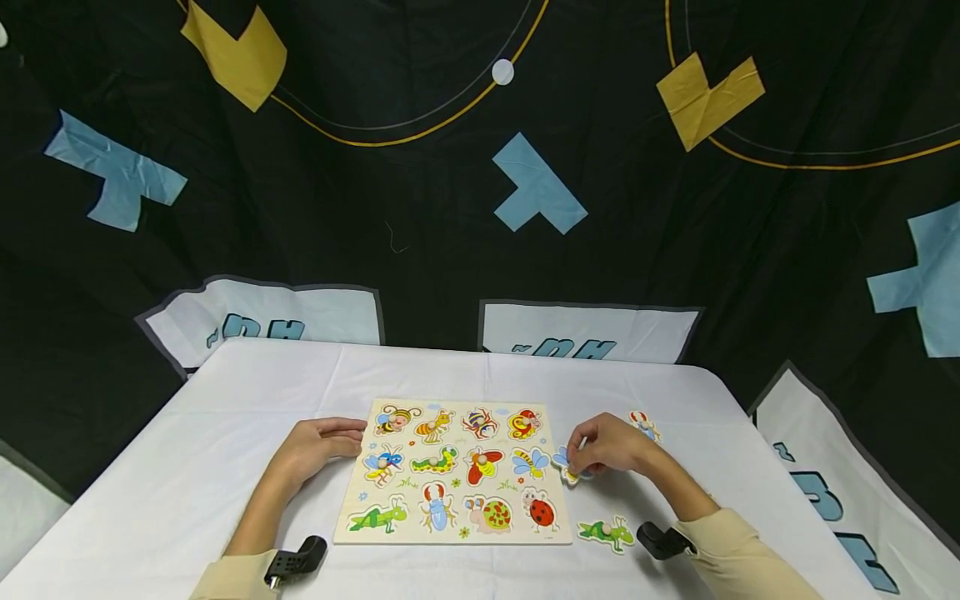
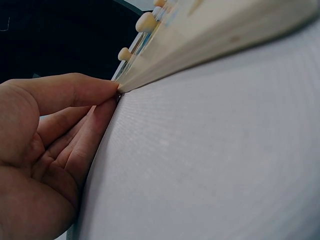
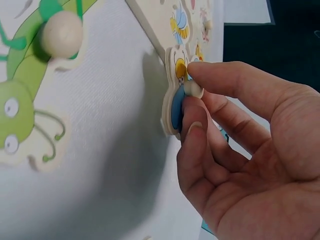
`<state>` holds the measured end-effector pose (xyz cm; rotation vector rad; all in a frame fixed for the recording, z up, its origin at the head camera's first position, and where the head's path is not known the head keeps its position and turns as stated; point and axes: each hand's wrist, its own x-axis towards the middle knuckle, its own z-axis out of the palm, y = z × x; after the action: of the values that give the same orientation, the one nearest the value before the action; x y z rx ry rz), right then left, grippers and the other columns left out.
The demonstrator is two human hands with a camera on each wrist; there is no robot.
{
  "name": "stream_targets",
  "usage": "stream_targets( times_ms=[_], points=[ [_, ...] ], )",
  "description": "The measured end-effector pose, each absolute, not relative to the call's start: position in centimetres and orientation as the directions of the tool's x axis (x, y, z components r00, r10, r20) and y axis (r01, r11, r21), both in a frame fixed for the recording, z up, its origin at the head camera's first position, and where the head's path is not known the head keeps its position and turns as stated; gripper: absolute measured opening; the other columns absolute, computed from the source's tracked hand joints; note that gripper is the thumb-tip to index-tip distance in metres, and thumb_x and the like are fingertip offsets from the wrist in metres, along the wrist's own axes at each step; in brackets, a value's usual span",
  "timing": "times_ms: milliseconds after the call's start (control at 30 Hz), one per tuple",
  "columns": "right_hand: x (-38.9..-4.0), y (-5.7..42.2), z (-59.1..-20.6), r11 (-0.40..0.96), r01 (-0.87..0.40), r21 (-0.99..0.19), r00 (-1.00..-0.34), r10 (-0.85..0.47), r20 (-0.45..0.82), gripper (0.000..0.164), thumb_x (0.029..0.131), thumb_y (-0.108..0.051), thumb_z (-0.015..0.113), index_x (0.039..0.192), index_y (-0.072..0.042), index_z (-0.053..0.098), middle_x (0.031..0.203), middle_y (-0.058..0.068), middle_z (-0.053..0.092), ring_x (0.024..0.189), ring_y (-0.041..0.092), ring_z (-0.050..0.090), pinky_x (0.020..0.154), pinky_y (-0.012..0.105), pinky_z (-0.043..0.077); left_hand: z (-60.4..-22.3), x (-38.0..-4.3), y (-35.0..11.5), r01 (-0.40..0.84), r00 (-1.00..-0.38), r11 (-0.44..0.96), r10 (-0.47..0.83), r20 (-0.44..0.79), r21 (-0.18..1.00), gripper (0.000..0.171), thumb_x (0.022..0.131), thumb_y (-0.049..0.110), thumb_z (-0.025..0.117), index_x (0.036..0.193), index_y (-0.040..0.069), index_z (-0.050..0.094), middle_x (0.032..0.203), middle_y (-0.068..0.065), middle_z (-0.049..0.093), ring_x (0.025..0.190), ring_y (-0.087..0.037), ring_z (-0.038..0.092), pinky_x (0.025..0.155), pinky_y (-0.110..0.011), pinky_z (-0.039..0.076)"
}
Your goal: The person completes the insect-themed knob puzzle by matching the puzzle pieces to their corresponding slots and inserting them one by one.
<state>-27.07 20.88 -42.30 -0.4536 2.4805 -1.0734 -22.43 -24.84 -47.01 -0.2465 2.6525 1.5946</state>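
A wooden insect puzzle board point(image 1: 405, 533) lies flat on the table, with knobbed pieces in its upper rows and printed insects in the bottom row. The fingertips of my left hand point(image 1: 318, 450) touch its left edge; in the left wrist view the fingers point(image 2: 75, 90) extend to that edge. Just past the right edge, my right hand point(image 1: 611, 446) pinches the knob of a blue-and-yellow winged insect puzzle piece point(image 3: 176, 107) between thumb and fingers. The piece is tilted up, close to the board's side, near the printed blue-winged bee point(image 1: 530, 463).
A green grasshopper piece point(image 1: 606, 532) with a knob lies on the white tablecloth point(image 1: 262, 383) right of the board, near the right wrist. Partly behind the right hand lies a stag beetle piece point(image 1: 643, 423). A black curtain point(image 1: 435, 275) hangs behind the table.
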Motion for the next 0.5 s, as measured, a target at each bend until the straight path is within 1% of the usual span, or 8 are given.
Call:
stream_targets(
  times_ms=[133, 233, 367, 500],
  points=[
    [-27.2, 20.4, -42.3, 0.624, -0.146, -0.768, -0.866, -0.456, -0.206, 0.013, 0.074, -0.007, 0.082, 0.083, -0.003, 0.073, 0.066, 0.000, 0.064, 0.059, 0.013, 0.052, 0.058, 0.030, 0.044, -47.0, -22.4, -24.8, -0.151, -0.987, 0.464, -0.111, -0.112, 0.873, 0.047, 0.081, 0.019, 0.081, 0.126, 0.007, 0.071, 0.113, -0.007, 0.077, 0.110, -0.019, 0.067, 0.101, -0.041, 0.041],
    [-27.2, 20.0, -42.3, 0.610, -0.149, -0.778, -0.862, -0.465, -0.200, 0.014, 0.073, -0.007, 0.082, 0.083, -0.002, 0.073, 0.065, 0.000, 0.064, 0.059, 0.013, 0.052, 0.057, 0.029, 0.042, -47.0, -22.4, -24.8, -0.162, -0.985, 0.460, -0.122, -0.118, 0.873, 0.046, 0.081, 0.018, 0.080, 0.126, 0.008, 0.072, 0.112, -0.006, 0.077, 0.111, -0.019, 0.066, 0.103, -0.042, 0.040],
    [-27.4, 19.6, -42.6, 0.617, -0.146, -0.773, -0.865, -0.459, -0.203, 0.013, 0.072, -0.007, 0.082, 0.082, -0.003, 0.073, 0.063, -0.001, 0.061, 0.059, 0.013, 0.050, 0.056, 0.027, 0.039, -47.0, -22.5, -24.8, -0.160, -0.986, 0.453, -0.121, -0.118, 0.877, 0.046, 0.081, 0.017, 0.080, 0.126, 0.007, 0.072, 0.112, -0.007, 0.077, 0.112, -0.021, 0.066, 0.104, -0.044, 0.040],
    [-27.4, 19.1, -42.7, 0.620, -0.143, -0.772, -0.866, -0.455, -0.205, 0.012, 0.072, -0.007, 0.082, 0.081, -0.005, 0.073, 0.062, -0.002, 0.060, 0.058, 0.012, 0.049, 0.056, 0.026, 0.038, -47.0, -22.4, -24.8, -0.159, -0.986, 0.455, -0.118, -0.118, 0.876, 0.046, 0.082, 0.018, 0.080, 0.126, 0.008, 0.071, 0.112, -0.007, 0.077, 0.112, -0.020, 0.066, 0.103, -0.043, 0.040]
  ],
)
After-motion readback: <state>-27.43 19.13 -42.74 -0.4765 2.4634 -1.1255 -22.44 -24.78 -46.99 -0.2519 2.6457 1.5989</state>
